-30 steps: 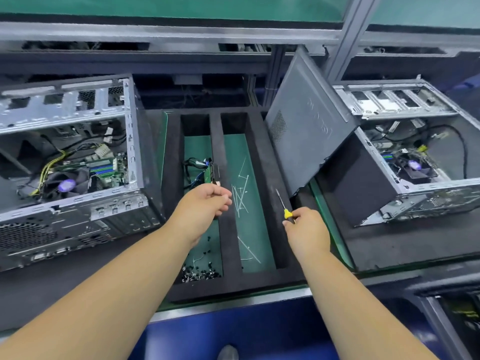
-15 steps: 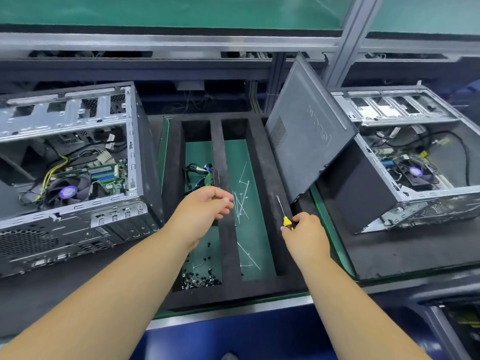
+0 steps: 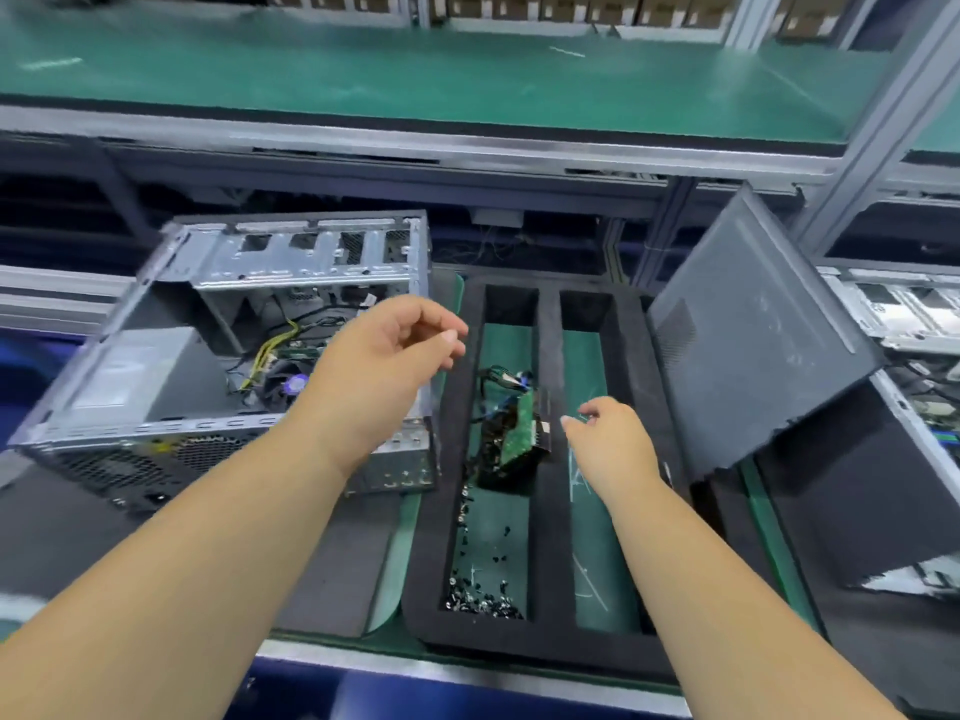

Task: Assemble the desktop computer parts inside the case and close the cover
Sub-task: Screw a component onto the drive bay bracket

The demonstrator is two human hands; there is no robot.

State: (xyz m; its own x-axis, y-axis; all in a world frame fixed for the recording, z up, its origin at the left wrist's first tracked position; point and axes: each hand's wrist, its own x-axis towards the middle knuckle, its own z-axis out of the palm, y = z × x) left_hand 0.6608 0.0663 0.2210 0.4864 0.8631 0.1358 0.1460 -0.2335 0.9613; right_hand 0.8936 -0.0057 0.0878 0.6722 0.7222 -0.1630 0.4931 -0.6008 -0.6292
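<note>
Over the foam tray (image 3: 545,636) both hands, left hand (image 3: 379,366) and right hand (image 3: 613,444), hover loose-fingered, holding nothing; a careless reach could snag the circuit board (image 3: 517,431) wires.

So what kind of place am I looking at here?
Probably a computer assembly line: an open grey metal computer case, a black foam parts tray holding small dark screws, and green-matted shelving above.

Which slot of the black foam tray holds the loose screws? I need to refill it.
The left slot: small dark screws pile at its near end, with a green circuit board farther back. The right slot shows no screws.
</note>
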